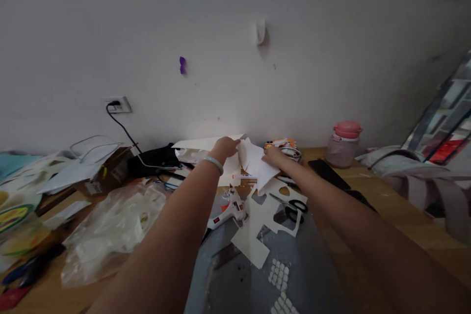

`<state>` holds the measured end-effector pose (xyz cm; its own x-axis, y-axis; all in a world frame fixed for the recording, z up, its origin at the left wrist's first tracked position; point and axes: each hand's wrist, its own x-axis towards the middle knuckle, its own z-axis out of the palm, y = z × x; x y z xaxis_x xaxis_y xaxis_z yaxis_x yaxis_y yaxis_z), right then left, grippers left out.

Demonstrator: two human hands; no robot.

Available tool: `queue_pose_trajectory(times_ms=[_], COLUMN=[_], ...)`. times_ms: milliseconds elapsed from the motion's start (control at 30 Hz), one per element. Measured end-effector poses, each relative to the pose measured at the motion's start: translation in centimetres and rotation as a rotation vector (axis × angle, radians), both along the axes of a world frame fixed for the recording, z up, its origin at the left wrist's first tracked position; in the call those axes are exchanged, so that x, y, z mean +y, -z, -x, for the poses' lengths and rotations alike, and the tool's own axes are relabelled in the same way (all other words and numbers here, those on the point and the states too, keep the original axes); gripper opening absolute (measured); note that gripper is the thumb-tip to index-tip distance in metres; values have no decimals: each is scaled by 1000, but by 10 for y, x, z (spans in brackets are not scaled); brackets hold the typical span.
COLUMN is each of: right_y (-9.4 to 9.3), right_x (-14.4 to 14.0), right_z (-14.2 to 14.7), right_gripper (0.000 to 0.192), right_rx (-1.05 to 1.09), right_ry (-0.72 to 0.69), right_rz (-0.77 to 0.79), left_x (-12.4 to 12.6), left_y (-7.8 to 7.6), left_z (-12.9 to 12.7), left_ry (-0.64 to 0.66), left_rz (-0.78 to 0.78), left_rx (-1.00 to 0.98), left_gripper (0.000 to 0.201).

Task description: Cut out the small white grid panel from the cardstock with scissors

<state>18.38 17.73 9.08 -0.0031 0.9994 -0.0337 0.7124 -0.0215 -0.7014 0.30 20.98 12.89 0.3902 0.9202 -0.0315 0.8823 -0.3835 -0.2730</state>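
Both my arms reach far across a cluttered wooden desk toward the wall. My left hand (pixel 224 147), with a pale bracelet on the wrist, lies closed on a large white sheet (pixel 200 143) at the back of the desk. My right hand (pixel 273 155) grips a crumpled piece of white paper (pixel 253 159) between the two hands. Below them lie a white glue gun (pixel 228 210), black-handled scissors (pixel 292 207) and a cut-out white card (pixel 259 228) on a grey mat (pixel 253 274).
A clear plastic bag (pixel 114 228) with white pieces lies at left, beside a cardboard box (pixel 110 174) and loose papers. A black cable runs from a wall socket (pixel 119 105). A pink-lidded jar (pixel 344 143) and a black phone (pixel 327 172) stand at right, grey fabric beyond.
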Motion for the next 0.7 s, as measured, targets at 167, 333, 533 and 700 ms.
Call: queue_pose_trajectory(times_ms=[167, 333, 533, 700], right_y=[4, 0, -1, 2], right_x=[-11, -7, 0, -4], right_z=[-1, 9, 23, 37], right_gripper=[31, 41, 41, 41], right_rx=[-247, -375, -469, -521], right_ry=[-39, 4, -9, -55], right_rz=[-44, -106, -149, -205], left_x=[-1, 5, 4, 9], left_y=[10, 9, 11, 15], left_z=[-16, -18, -20, -20], left_ry=[-1, 10, 34, 65], left_rz=[3, -17, -21, -8], left_rx=[52, 74, 111, 114], left_gripper=[53, 60, 53, 44])
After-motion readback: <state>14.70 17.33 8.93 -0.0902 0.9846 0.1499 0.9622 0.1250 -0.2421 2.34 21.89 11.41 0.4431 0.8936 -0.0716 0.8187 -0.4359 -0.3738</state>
